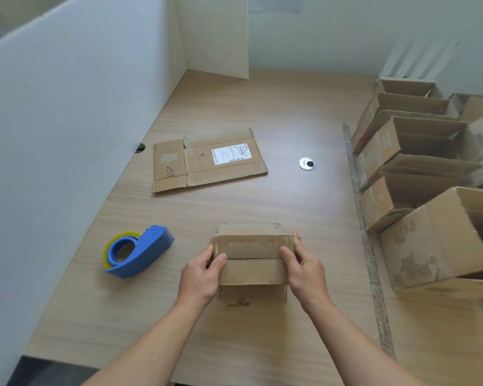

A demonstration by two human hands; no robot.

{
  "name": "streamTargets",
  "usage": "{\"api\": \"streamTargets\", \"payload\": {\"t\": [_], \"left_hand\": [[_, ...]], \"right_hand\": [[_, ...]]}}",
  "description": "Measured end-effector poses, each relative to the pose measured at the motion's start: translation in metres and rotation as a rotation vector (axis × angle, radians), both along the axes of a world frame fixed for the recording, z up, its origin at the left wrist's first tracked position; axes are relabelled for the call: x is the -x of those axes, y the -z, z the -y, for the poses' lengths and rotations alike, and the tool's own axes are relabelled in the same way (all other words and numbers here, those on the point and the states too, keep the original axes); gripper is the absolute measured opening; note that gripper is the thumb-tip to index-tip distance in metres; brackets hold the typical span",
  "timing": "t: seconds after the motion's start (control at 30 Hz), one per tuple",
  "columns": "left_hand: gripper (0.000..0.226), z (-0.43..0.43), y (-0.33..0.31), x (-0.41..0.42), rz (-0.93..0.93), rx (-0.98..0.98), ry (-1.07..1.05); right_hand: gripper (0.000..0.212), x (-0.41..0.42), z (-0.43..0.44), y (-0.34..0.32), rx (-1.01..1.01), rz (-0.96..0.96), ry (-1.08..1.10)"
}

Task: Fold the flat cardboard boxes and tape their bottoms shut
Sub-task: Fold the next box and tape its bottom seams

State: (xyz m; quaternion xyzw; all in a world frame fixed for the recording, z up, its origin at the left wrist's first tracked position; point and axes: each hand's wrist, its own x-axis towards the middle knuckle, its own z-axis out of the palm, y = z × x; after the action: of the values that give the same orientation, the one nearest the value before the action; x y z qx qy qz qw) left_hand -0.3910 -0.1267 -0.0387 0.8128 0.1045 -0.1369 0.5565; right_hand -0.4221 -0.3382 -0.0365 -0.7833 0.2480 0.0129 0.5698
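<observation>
A small cardboard box point(251, 260) stands on the wooden table point(262, 207) in front of me, its two flaps folded together with a seam across the middle. My left hand point(201, 277) grips its left side, thumb on top of the flaps. My right hand point(304, 268) grips the right side the same way. A blue tape dispenser point(140, 252) with clear tape lies on the table to the left of the box, untouched. A flat cardboard box point(207, 162) with a white shipping label lies farther back.
Several folded open boxes point(418, 168) are lined up along the right side of the table. A white partition point(67, 135) walls off the left and back. A round metal cable grommet point(306, 164) sits mid-table. A grey strip point(363, 232) runs along the table beside the boxes.
</observation>
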Motion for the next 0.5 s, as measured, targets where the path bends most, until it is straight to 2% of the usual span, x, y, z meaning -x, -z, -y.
{"api": "streamTargets", "payload": {"t": [0.13, 0.2, 0.23, 0.3, 0.37, 0.43, 0.5], "left_hand": [[0.036, -0.011, -0.006, 0.003, 0.037, 0.195, -0.090], [0.030, -0.012, -0.017, 0.003, 0.064, 0.296, -0.106], [0.027, -0.010, -0.026, 0.003, 0.084, 0.321, -0.095], [0.025, -0.003, -0.040, 0.000, 0.122, 0.325, -0.074], [0.033, 0.002, -0.045, -0.006, 0.123, 0.283, -0.103], [0.035, 0.005, -0.044, -0.010, 0.114, 0.246, -0.140], [0.030, 0.009, -0.043, -0.011, 0.121, 0.237, -0.161]], "right_hand": [[0.038, -0.002, 0.003, -0.004, -0.463, 0.054, 0.112], [0.048, -0.004, 0.008, -0.011, -0.563, 0.067, 0.147], [0.049, -0.006, 0.010, -0.013, -0.583, 0.077, 0.156], [0.037, -0.010, 0.013, -0.017, -0.627, 0.101, 0.162], [0.032, -0.013, 0.012, -0.021, -0.664, 0.106, 0.152], [0.030, -0.015, 0.009, -0.021, -0.611, 0.109, 0.094], [0.039, -0.014, 0.004, -0.017, -0.517, 0.110, 0.061]]}}
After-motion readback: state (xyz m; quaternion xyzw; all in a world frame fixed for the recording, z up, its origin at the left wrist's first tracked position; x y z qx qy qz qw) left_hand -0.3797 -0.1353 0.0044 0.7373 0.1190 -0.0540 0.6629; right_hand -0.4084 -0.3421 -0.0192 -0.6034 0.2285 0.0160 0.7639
